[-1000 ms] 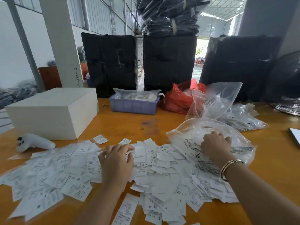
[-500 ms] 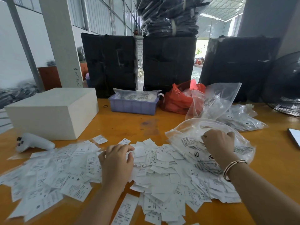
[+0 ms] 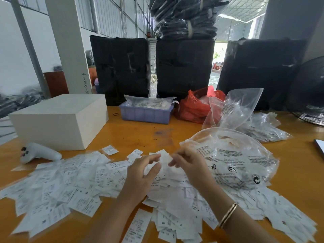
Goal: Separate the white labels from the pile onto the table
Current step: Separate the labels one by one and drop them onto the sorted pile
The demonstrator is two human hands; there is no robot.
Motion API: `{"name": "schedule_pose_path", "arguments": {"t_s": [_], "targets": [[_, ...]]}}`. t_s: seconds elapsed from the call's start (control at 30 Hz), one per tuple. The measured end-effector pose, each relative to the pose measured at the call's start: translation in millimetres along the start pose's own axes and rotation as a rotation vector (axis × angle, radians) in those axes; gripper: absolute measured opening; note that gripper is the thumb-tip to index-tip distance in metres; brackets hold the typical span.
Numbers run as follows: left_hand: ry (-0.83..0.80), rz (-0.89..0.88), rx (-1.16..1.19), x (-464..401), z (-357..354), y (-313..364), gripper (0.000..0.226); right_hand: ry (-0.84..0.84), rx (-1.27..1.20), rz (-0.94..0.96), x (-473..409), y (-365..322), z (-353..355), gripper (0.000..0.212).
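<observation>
Nearest: wide pile of white labels (image 3: 84,186) spread flat across the orange table (image 3: 133,132), from the left edge to the lower right corner. Some run off the bottom of view, so the count and full extent can't be told.

Both hands sit over the middle of the pile, close together. Left hand (image 3: 140,178): fingers curled, thumb and forefinger tips meeting on a small white label (image 3: 164,157) held just above the pile. Right hand (image 3: 188,165): fingers also curled in, tips on the same label's other side; bracelet (image 3: 228,214) on that wrist. The pinch is motion-blurred, so whether it is one label or several stuck together is hard to make out.

Key relation: the held label lies between the two sets of fingertips, its long axis roughly left-right, both hands about equally near. Likely step: peel or pull apart, then lay down on bare table.

Just right of the hands: clear plastic bag (image 3: 236,160) with black print, lying on the pile's right side; contents unclear.

Farther: white controller (image 3: 40,153) at left, white box (image 3: 59,120), blue tray (image 3: 146,114), red bag (image 3: 192,107), and black wrapped bundles behind.
</observation>
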State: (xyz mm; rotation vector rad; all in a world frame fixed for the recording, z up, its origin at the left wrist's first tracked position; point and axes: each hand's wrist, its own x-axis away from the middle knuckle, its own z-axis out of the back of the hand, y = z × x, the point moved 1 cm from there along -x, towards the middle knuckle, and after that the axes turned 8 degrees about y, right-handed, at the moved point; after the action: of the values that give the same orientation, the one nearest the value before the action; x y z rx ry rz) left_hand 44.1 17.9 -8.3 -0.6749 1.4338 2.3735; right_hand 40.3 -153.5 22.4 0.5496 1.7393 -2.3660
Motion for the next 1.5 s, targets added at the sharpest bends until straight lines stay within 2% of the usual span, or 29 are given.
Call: {"name": "schedule_pose_path", "arguments": {"t_s": [0.1,0.23,0.27,0.33,0.43,0.5,0.57,0.63,0.7,0.8,0.87,0.93,1.23,1.33,1.5], "targets": [[-0.064,0.077,0.108,0.5,-0.7,0.1,0.021,-0.015,-0.116,-0.033,4.4,2.4,-9.1,0.009],[0.017,0.163,0.167,-0.3,-3.4,-0.9,0.005,0.014,-0.065,-0.031,6.3,9.5,-8.7,0.01],[0.052,0.2,0.193,-0.5,-3.0,-1.4,0.006,0.046,0.01,-0.028,6.1,12.2,-5.8,0.013],[0.12,0.267,0.259,-0.5,-2.0,-1.7,0.007,0.074,0.346,0.06,5.7,18.8,1.3,0.021],[0.162,0.325,0.364,-0.7,-1.3,-0.4,0.004,-0.059,0.832,0.207,8.0,27.6,1.4,0.036],[0.163,0.331,0.395,-0.3,-0.6,1.2,0.002,-0.094,0.969,0.216,10.5,29.2,-2.8,0.035],[0.173,0.325,0.41,0.5,0.6,2.6,0.002,-0.054,0.988,0.222,10.6,29.1,-3.1,0.032],[0.197,0.318,0.389,0.8,2.2,3.5,0.005,0.008,0.932,0.244,10.8,28.0,-1.7,0.031],[0.217,0.312,0.357,0.4,3.6,3.0,0.006,0.103,0.766,0.223,12.1,26.2,-0.7,0.026],[0.223,0.288,0.305,-0.9,3.9,0.5,0.007,0.202,0.281,0.025,14.9,22.5,-1.3,0.011],[0.208,0.256,0.27,-1.3,3.1,-0.6,0.008,0.192,-0.047,-0.108,15.9,20.0,-2.4,0.01],[0.185,0.212,0.242,-0.6,1.7,-0.8,0.007,0.16,-0.225,-0.162,17.5,18.3,-1.5,0.004],[0.057,0.068,0.132,2.0,-1.5,2.2,0.01,0.189,-0.402,-0.062,18.9,15.6,1.0,0.025],[0.051,0.03,0.104,3.1,-1.4,3.2,0.015,0.21,-0.432,-0.037,20.3,12.8,-2.0,0.025],[0.054,-0.018,0.073,3.1,-1.8,3.7,0.021,0.277,-0.703,-0.162,17.7,14.8,-3.2,0.025]]}}
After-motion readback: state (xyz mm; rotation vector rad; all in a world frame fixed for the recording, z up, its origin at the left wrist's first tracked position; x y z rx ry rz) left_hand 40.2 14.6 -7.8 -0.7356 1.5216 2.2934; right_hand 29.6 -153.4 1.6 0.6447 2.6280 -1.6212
